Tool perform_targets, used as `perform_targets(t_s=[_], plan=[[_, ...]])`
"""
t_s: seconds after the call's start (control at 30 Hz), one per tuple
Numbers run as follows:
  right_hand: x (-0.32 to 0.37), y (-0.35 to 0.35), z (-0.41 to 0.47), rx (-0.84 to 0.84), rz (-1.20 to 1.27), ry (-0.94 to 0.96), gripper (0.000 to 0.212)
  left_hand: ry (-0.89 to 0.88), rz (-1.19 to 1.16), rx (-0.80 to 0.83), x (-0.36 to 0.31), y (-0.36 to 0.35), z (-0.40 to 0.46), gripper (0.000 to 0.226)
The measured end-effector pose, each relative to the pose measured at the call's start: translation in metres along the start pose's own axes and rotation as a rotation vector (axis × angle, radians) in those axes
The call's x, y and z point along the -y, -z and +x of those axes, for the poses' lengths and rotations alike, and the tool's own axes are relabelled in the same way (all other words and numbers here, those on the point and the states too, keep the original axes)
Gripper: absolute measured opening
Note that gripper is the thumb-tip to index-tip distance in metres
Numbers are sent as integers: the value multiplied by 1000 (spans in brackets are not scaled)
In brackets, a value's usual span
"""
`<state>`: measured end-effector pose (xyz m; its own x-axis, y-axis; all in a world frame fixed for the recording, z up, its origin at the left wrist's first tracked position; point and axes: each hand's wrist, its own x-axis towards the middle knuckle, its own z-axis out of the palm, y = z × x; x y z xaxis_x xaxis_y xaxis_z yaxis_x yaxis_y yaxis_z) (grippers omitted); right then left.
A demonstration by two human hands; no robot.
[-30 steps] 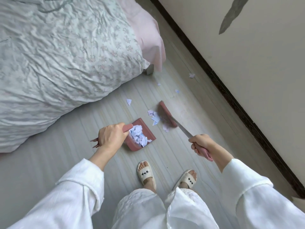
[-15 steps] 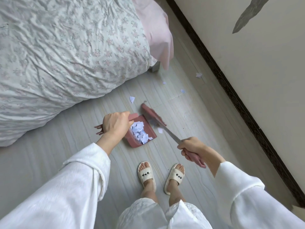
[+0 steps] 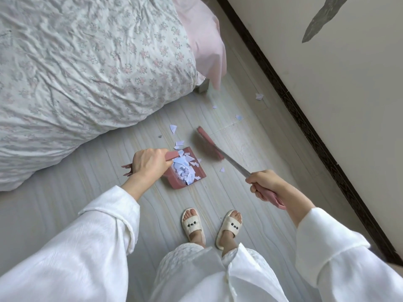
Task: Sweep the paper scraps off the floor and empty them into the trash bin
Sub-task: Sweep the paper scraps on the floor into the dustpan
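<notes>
Fingers of my left hand (image 3: 150, 163) curl round the pink handle of the dustpan (image 3: 197, 173); fingers of my right hand (image 3: 265, 184) wrap the pink grip of the broom (image 3: 209, 144). Everything below is placed relative to the dustpan.

Bed (image 3: 87, 68), w/ crinkled floral quilt, soft and bulky, fills the space up-left of it. Pale wood-look floor (image 3: 87, 203) lies all round, smooth, so scraps should slide easily. Broom: stiff metal shaft, bristle head just right of the pan's mouth, light; I judge the end grip gives best reach. Dustpan: rigid plastic, shallow, flat on the floor, approx half full; keep it level or the load spills.

Paper scraps (image 3: 185, 171): small torn white bits, near weightless, likely to flutter. Most sit piled in the pan; a few lie just above its lip, one just right of it, others well beyond toward the wall.
</notes>
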<state>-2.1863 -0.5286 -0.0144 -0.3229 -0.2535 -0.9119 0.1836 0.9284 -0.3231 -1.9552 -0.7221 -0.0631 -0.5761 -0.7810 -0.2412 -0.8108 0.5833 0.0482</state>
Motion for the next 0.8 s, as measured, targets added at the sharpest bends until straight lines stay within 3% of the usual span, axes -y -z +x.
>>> perform_targets(t_s=[0.2, 0.47, 0.6, 0.8], plan=[[-21, -18, 0, -75, 166, -85, 3, -55, 23, 87, 7, -2, -13, 26], [-27, -18, -13, 195, 359, -178, 19, -86, 42, 60, 0, -4, -8, 23], [-18, -2, -20, 248, 256, -141, 20, -84, 40, 57, -3, -3, -11, 21], [-17, -25, -12, 43, 39, 1, 12, -39, 12, 91, 5, -2, -18, 23]])
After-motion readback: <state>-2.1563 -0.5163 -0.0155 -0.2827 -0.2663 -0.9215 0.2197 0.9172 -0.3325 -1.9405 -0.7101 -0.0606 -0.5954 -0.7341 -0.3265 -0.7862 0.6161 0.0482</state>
